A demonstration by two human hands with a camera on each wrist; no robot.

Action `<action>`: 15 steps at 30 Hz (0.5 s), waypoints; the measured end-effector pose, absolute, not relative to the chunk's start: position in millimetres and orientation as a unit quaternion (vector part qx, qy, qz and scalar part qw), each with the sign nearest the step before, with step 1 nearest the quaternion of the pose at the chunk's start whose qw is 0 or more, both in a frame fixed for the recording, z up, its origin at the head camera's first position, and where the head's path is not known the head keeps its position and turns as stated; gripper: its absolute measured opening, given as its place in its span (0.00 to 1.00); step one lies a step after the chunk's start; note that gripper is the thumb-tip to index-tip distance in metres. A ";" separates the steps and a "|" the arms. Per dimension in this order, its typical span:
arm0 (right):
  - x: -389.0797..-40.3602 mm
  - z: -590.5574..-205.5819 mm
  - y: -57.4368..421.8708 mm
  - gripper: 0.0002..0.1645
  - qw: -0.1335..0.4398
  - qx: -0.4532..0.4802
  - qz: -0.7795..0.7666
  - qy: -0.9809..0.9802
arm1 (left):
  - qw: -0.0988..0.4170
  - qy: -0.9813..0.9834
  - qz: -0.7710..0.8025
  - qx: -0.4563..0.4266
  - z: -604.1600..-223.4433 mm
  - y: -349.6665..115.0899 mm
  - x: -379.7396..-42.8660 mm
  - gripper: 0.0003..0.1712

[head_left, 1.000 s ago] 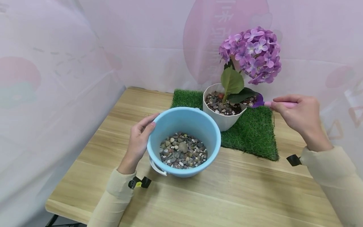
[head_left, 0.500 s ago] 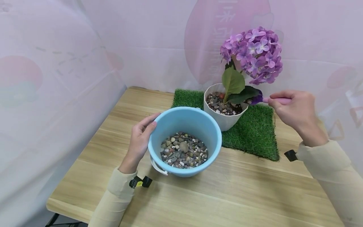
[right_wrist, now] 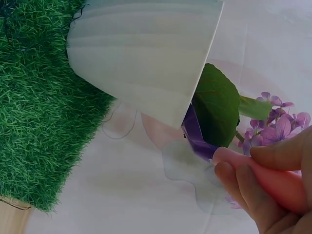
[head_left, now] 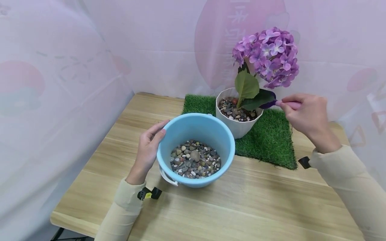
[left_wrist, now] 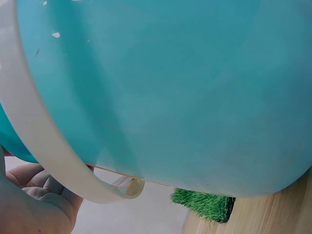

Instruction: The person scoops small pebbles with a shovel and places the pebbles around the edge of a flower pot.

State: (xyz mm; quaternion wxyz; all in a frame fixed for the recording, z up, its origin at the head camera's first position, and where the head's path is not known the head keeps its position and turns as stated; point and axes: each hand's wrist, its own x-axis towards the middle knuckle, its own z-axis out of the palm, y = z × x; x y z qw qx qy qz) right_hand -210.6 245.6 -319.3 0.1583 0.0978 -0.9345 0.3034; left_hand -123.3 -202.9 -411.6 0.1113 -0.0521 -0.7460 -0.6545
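Observation:
My right hand [head_left: 309, 117] grips the pink handle of a small purple trowel [right_wrist: 196, 136]. The trowel's blade lies over the right rim of a white flowerpot [head_left: 238, 129], mostly hidden behind a dark green leaf [head_left: 259, 100]. Pebbles [head_left: 233, 109] and dark soil fill the pot, from which a purple hydrangea [head_left: 268, 58] rises. At its left rim a light blue bucket [head_left: 196, 125] is held by my left hand [head_left: 147, 150], thumb on the edge. Mixed pebbles [head_left: 194, 160] cover the bucket's bottom, and its white handle [left_wrist: 46, 117] hangs down the near side.
The pot stands on a green artificial grass mat [head_left: 265, 147] at the back of the wooden table [head_left: 241, 207]. Pale printed cloth [head_left: 163, 40] hangs behind and to the left. The bucket is close in front of the pot.
My right hand and the trowel have shifted left and slightly up, bringing the blade further over the pot and behind the leaf. The left hand and bucket hold still.

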 end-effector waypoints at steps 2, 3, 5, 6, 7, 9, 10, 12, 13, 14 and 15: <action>-209.6 -320.0 243.5 0.12 0.165 0.111 0.305 -0.931 | 0.112 -0.746 -0.654 -0.053 -412.0 -202.8 -123.5 0.22; -209.0 -320.4 242.6 0.12 0.170 0.118 0.304 -0.930 | 0.112 -0.746 -0.654 -0.054 -412.2 -202.9 -123.7 0.22; -207.8 -321.2 241.1 0.10 0.184 0.138 0.299 -0.926 | 0.112 -0.745 -0.655 -0.055 -412.2 -202.8 -123.6 0.22; -207.2 -321.6 240.3 0.10 0.192 0.147 0.295 -0.924 | 0.112 -0.744 -0.656 -0.055 -412.1 -202.8 -123.5 0.22; -206.3 -321.9 239.1 0.09 0.199 0.156 0.289 -0.923 | 0.112 -0.744 -0.656 -0.056 -412.1 -202.9 -123.4 0.23; -205.2 -322.6 237.6 0.09 0.219 0.179 0.270 -0.920 | 0.113 -0.743 -0.657 -0.057 -411.9 -202.9 -122.9 0.23; -204.0 -322.7 236.8 0.08 0.226 0.188 0.265 -0.918 | 0.113 -0.743 -0.657 -0.058 -411.9 -202.9 -122.7 0.23; -201.7 -323.1 235.2 0.08 0.239 0.209 0.249 -0.915 | 0.114 -0.743 -0.657 -0.060 -412.2 -203.1 -122.7 0.23; -200.6 -323.4 234.8 0.08 0.248 0.219 0.239 -0.913 | 0.114 -0.743 -0.657 -0.060 -412.5 -203.3 -123.0 0.23; -199.7 -323.5 234.5 0.08 0.256 0.228 0.233 -0.910 | 0.113 -0.743 -0.657 -0.060 -412.5 -203.3 -123.0 0.23; -198.2 -323.1 233.7 0.08 0.262 0.234 0.225 -0.909 | 0.113 -0.743 -0.657 -0.060 -412.4 -203.2 -123.1 0.23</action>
